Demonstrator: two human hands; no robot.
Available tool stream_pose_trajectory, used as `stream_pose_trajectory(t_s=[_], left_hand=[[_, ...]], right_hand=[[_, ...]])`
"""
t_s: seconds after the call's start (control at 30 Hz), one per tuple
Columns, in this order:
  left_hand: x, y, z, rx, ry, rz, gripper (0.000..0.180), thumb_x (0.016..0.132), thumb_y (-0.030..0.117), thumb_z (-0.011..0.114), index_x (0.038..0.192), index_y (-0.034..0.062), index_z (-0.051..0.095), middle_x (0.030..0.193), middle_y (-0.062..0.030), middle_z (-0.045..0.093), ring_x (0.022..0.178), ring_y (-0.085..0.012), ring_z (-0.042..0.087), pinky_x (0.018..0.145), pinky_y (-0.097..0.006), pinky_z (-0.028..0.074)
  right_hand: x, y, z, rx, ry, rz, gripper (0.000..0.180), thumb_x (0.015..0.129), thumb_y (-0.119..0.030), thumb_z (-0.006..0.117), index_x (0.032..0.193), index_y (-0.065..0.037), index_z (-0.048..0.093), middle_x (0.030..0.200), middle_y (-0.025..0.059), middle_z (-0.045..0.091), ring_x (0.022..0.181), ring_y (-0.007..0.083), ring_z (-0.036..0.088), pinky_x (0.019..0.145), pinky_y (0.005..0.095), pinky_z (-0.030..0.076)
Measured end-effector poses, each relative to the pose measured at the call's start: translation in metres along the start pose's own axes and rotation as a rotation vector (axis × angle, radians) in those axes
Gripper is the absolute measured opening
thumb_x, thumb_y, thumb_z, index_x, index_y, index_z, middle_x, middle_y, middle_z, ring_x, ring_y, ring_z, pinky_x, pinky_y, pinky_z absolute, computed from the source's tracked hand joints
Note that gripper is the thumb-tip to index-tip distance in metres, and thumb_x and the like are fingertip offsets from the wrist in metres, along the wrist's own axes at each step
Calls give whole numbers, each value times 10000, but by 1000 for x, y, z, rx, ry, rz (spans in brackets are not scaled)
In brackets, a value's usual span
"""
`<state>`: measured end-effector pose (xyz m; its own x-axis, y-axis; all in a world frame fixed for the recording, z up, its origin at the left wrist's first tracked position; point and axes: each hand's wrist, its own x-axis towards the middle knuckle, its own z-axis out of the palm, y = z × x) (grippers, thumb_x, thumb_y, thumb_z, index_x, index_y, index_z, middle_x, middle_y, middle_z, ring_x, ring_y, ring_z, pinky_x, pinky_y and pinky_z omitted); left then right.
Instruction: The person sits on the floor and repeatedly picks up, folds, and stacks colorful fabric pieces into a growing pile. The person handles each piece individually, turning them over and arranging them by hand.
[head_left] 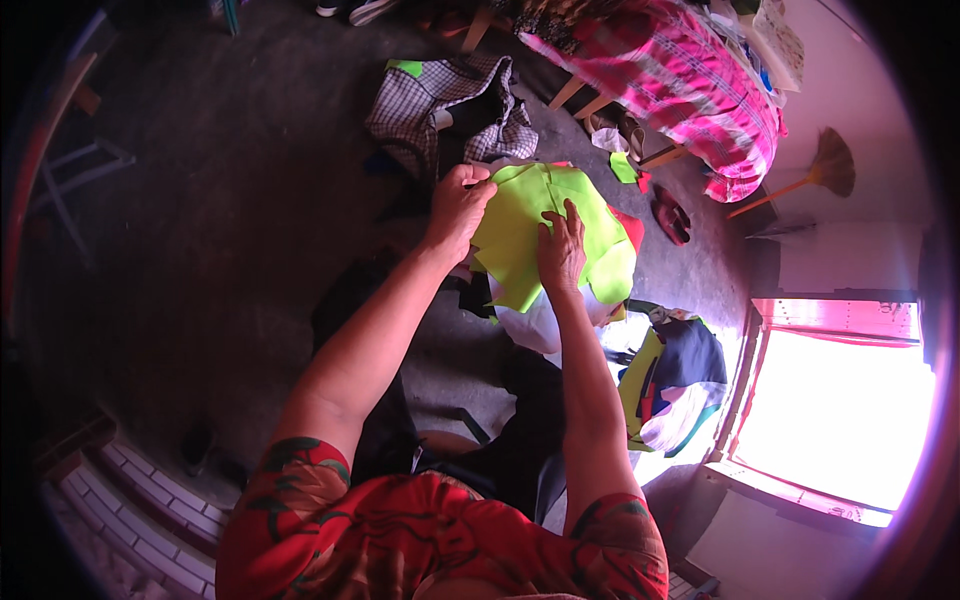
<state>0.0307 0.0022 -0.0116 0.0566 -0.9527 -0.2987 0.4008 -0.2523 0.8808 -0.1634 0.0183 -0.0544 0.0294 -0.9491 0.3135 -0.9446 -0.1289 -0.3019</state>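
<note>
Lime-green fabric [525, 235] lies spread at the upper centre of the frame, on top of a pile of white and red cloth pieces [540, 322].

Left hand [458, 208]: closed. Fingers pinch the upper left edge of the lime-green fabric, with the knuckles curled over the hem.

Right hand [561, 250]: open and flat. Palm and extended fingers press down on the middle of the lime-green fabric; nothing is gripped.

Both forearms enter from the lower edge of the frame. Sleeves are red with a dark pattern.

Surroundings:
- Checked cloth [440, 105], grey and white, lies on the floor just above the lime-green fabric, at the upper centre.
- Pink plaid cloth [690, 85] drapes over furniture at the upper right.
- Broom [815, 170] leans against the wall at the right edge, beside the pink plaid cloth.
- Pair of dark red sandals [670, 215] lies on the floor just right of the lime-green fabric.
- Bundle of multicoloured fabric [675, 385] sits at the right of centre, near a bright doorway [840, 410].
- Floor [230, 250] is dark and bare-looking at the left of the frame.
</note>
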Motion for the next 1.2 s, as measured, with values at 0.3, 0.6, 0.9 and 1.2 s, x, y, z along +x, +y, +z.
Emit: stream_pose_trajectory(t_s=[0.3, 0.6, 0.9, 1.2], left_hand=[[4, -5, 0, 26, -6, 9, 240, 794, 191, 621, 1002, 93, 552, 918, 16, 557, 819, -84, 515, 702, -267, 396], [2, -4, -1, 17, -30, -2, 201, 801, 176, 618, 977, 97, 565, 870, 25, 568, 793, -72, 521, 691, -261, 394], [-2, -2, 0, 74, -195, -63, 196, 817, 228, 622, 964, 104, 580, 878, 32, 586, 803, -69, 529, 683, -255, 401], [-31, -12, 22, 201, -746, -227, 734, 754, 489, 680, 1255, 1, 456, 1237, -131, 499, 1195, -228, 433, 997, -312, 330]], right_hand=[[-22, 4, -16, -108, -150, -180, 487, 731, -245, 663, 1178, -122, 515, 1201, 109, 493, 1099, 300, 458, 878, 400, 383], [-25, -1, -19, 54, -101, -102, 211, 650, -197, 722, 831, -114, 651, 962, 36, 566, 967, 247, 499, 798, 373, 388], [-48, -18, -79, 974, 9, 358, 199, 854, -157, 617, 979, -23, 540, 945, 48, 603, 892, 123, 538, 820, 269, 406], [-62, -18, -98, 1835, -11, 531, 333, 933, -168, 475, 1236, -33, 441, 1160, 80, 542, 1068, 197, 519, 920, 336, 402]])
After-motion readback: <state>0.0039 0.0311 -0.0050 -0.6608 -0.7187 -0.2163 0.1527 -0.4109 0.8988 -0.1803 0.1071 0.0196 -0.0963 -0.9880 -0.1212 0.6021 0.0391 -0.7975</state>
